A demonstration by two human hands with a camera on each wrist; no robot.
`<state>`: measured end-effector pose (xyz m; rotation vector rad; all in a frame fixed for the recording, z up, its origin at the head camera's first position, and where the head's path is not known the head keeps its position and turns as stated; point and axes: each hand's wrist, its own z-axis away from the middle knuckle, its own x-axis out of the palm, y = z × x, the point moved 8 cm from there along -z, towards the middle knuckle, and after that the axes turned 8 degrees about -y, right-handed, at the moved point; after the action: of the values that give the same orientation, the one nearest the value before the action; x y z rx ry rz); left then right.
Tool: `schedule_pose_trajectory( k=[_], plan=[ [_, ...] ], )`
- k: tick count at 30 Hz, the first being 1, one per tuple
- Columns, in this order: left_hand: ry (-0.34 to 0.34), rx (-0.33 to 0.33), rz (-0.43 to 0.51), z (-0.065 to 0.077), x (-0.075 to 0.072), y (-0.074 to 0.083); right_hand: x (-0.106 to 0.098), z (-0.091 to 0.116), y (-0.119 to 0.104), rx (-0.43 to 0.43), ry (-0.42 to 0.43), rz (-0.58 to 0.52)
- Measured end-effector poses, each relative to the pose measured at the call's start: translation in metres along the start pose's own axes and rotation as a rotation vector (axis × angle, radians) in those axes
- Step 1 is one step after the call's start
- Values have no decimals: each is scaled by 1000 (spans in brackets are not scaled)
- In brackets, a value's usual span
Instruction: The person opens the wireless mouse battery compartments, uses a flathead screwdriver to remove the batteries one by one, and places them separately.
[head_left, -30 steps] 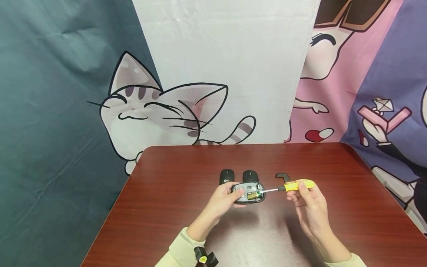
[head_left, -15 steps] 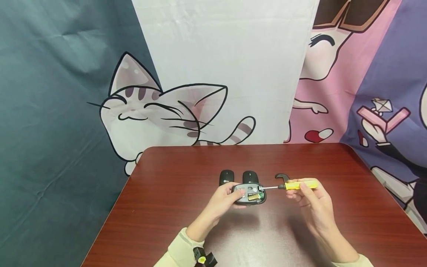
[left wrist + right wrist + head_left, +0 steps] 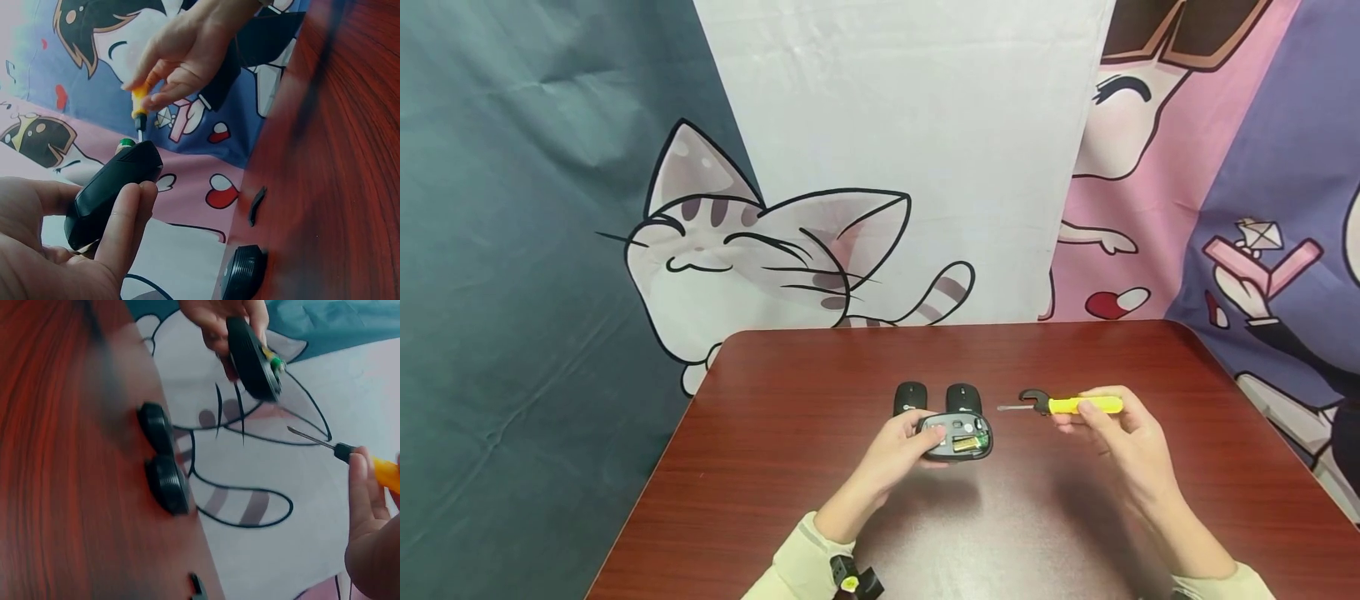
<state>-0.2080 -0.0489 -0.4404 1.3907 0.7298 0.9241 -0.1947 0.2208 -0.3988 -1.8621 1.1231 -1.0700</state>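
Observation:
My left hand (image 3: 891,454) grips a black computer mouse (image 3: 958,424) above the table, its grey underside facing up. The battery bay is uncovered, and a gold-and-green battery (image 3: 968,443) lies in it. Both wrist views show the battery's green end (image 3: 277,363) standing proud of the mouse. Between thumb and fingers, my right hand (image 3: 1131,442) holds a screwdriver (image 3: 1063,406) by its yellow handle. Its thin metal shaft points left toward the mouse. In the right wrist view a gap separates the screwdriver tip from the mouse.
Two more black mice (image 3: 910,397) (image 3: 964,397) stand side by side on the reddish-brown table (image 3: 790,375), behind the held one. A curved black piece (image 3: 1033,393) lies to their right. A printed cloth backdrop (image 3: 925,125) hangs behind the table.
The screwdriver tip was at the battery bay; my right hand has drawn it away to the right and slightly up. My left hand keeps the mouse nearly in place.

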Motion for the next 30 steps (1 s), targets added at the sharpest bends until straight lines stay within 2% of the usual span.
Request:
schedule_pose_trajectory(
  k=[3, 7, 9, 12, 15, 17, 19, 26, 30],
  plan=[
    [1, 4, -4, 1, -1, 1, -7, -2, 6, 78, 2, 45],
    [5, -3, -6, 2, -2, 2, -15, -2, 16, 198, -28, 193],
    [5, -1, -6, 3, -2, 2, -18, -3, 20, 248, -62, 304],
    [6, -4, -10, 3, -3, 1, -21, -4, 25, 303, -113, 540],
    [6, -8, -15, 4, -3, 0, -25, -3, 26, 343, -132, 876],
    [10, -14, -21, 5, -4, -1, -28, -3, 27, 363, -132, 1061],
    [9, -12, -27, 6, -4, -1, -31, -2, 28, 384, -132, 1170],
    [10, -10, -36, 9, -6, -3, -41, -3, 32, 370, -155, 1218],
    [18, -16, -34, 10, -7, -3, -51, -3, 33, 403, -138, 1231]
  ],
)
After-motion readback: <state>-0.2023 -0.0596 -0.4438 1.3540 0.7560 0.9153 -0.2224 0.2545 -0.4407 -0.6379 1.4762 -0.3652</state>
